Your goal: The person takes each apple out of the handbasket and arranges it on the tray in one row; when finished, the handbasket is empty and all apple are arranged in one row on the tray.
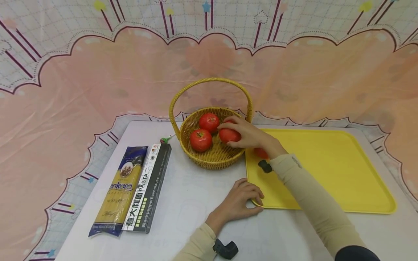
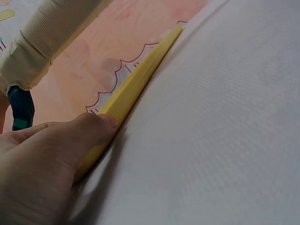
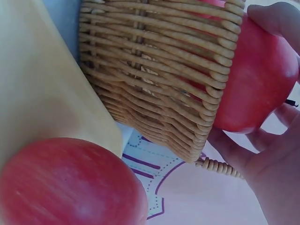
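Observation:
My right hand [image 1: 250,133] grips a red tomato [image 1: 230,135] at the right side of the wicker basket [image 1: 213,164]. In the right wrist view, fingers and thumb wrap round this tomato [image 3: 258,79] at the basket's rim. Two more tomatoes, one at the back [image 1: 209,122] and one at the left [image 1: 200,140], lie inside the basket. Another tomato [image 1: 261,152] sits on the yellow tray [image 1: 330,163], partly hidden under my right wrist. My left hand [image 1: 240,201] holds the tray's near left corner, its thumb [image 2: 96,124] against the outer edge in the left wrist view.
Left of the basket lie a yellow and blue pasta packet [image 1: 119,192] and a black and white pasta box [image 1: 148,188] side by side. The basket's tall handle [image 1: 212,79] arches over it. A patterned curtain [image 1: 98,79] hangs behind the white table [image 1: 186,203].

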A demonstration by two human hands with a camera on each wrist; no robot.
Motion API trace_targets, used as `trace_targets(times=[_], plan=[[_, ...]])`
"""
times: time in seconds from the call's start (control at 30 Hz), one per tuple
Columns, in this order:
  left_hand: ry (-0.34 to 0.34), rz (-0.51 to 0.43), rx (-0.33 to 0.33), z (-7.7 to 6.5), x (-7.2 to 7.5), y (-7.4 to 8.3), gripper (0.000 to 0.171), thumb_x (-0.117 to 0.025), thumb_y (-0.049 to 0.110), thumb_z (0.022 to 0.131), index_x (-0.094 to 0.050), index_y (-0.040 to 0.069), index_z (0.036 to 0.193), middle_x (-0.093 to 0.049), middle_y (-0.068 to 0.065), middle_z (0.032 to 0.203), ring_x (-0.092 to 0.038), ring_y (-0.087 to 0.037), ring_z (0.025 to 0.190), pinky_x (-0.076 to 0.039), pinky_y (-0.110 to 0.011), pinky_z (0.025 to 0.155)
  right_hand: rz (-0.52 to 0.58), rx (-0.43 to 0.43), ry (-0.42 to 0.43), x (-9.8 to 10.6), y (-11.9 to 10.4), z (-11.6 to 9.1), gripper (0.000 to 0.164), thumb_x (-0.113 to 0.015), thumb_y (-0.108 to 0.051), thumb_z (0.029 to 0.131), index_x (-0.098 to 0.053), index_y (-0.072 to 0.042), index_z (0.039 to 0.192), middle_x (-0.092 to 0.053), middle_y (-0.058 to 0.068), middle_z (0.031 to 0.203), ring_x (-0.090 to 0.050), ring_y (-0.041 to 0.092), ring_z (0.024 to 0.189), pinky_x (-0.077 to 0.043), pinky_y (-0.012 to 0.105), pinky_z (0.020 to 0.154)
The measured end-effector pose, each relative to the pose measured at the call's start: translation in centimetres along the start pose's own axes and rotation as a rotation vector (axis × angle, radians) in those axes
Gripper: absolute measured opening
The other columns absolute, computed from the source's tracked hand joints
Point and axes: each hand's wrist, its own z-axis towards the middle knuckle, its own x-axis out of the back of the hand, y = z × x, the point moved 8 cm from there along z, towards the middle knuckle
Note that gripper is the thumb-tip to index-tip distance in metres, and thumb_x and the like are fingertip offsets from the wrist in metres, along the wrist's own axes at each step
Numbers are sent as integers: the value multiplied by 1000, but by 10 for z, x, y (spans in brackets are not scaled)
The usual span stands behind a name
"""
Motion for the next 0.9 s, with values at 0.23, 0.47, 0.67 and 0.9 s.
trace_targets(times=[0.23,0.47,0.67,0.9], plan=[[-5,11,4,0,-1,-2,8,-69,37,84,-66,29,84,-63,17,103,-52,1,109,-27,-40,115,29,-14,24,4,-1,-8,53,-68,-32,85,-50,-24,133,-36,7,140,-36,28,129,-44,48,101],[-4,11,7,-1,-1,-3,9,-69,38,84,-66,30,83,-63,18,103,-52,1,110,-26,-41,115,32,-22,47,10,-3,-16,52,-67,-32,84,-50,-27,133,-34,8,143,-32,30,132,-44,51,99],[-2,8,5,-1,-2,-3,8,-69,37,84,-66,30,83,-63,18,103,-52,1,110,-26,-41,115,31,-37,59,10,-5,-22,53,-68,-33,84,-49,-30,134,-35,6,142,-35,28,128,-45,49,98],[1,22,-20,-2,-3,0,9,-68,37,85,-66,29,84,-63,17,103,-52,0,110,-27,-41,115,89,-36,157,13,-5,-35,54,-71,-31,83,-51,-25,132,-36,6,142,-34,27,132,-46,50,97]])
